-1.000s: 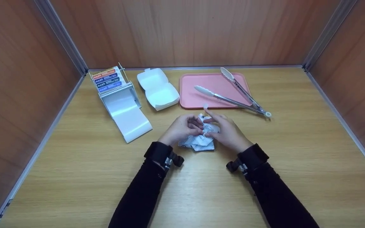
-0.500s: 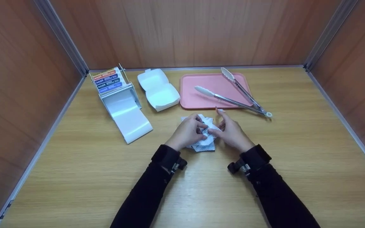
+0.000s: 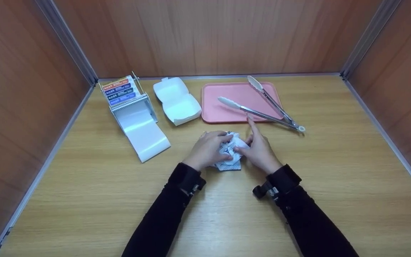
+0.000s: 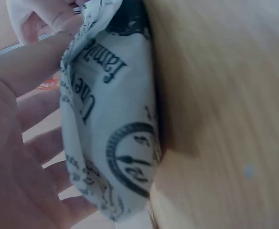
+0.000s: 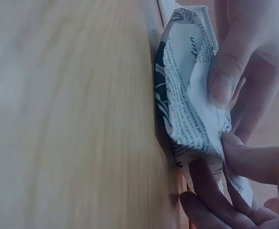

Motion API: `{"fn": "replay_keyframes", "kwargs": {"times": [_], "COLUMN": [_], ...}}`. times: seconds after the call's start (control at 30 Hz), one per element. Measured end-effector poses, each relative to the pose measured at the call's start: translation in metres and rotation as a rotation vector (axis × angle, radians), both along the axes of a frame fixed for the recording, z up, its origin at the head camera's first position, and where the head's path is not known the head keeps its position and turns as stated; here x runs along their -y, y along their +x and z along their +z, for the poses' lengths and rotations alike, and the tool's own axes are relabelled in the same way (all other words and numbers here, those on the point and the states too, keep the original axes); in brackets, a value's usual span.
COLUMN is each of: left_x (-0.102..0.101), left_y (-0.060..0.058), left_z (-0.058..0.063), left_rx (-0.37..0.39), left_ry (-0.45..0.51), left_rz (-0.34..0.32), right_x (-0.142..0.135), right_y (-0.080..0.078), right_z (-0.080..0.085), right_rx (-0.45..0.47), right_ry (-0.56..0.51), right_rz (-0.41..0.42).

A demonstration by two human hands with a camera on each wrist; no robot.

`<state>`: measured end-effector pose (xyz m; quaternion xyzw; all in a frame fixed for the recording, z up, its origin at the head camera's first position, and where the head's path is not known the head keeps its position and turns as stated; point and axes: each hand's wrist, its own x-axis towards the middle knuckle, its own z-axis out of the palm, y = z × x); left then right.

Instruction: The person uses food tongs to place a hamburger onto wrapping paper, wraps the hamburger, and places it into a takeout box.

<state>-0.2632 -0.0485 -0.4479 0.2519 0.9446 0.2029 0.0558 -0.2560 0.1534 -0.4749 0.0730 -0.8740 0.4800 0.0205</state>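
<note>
A folded packet of newsprint-patterned paper (image 3: 229, 165) lies on the table between the two hands. Black lettering and a clock-like print show on the paper's side (image 4: 115, 95) in the left wrist view. My left hand (image 3: 205, 150) holds the packet from the left, thumb on top and fingers along its far side. From the right, my right hand (image 3: 261, 152) pinches a loose paper flap (image 5: 240, 188) between thumb and fingers, its index finger stretched forward. Whether anything lies inside the folds is hidden.
A pink tray (image 3: 211, 115) stands beyond the hands, with metal tongs (image 3: 262, 115) lying spread across it. To its left is an open white clamshell box (image 3: 181, 107). Farther left stands a dispenser (image 3: 121, 93) with a white strip pulled out. Wooden panels (image 3: 212, 39) enclose the table.
My left hand has spread over the packet's left side. The right hand has moved slightly right with a flap of the paper, and its index finger now points forward.
</note>
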Motion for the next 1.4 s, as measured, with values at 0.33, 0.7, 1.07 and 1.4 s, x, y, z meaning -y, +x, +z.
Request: {"fn": "replay_keyframes", "kwargs": {"times": [0.33, 0.7, 1.07, 1.4], "left_x": [0.006, 0.010, 0.016, 0.014], "left_y": [-0.005, -0.010, -0.014, -0.013], "left_z": [-0.009, -0.013, -0.011, -0.014], "left_rx": [0.000, 0.106, 0.114, 0.116], "left_ry": [-0.059, 0.020, 0.042, 0.005], "left_rz": [-0.050, -0.062, -0.045, -0.022], "right_x": [-0.005, -0.036, -0.023, -0.023], "right_y": [-0.002, -0.011, 0.006, 0.010], "right_z": [0.004, 0.030, 0.027, 0.011], "right_rx": [-0.034, -0.166, -0.034, 0.031], "right_ry": [0.067, -0.149, -0.375, -0.215], "right_rz": [0.018, -0.016, 0.173, 0.201]}}
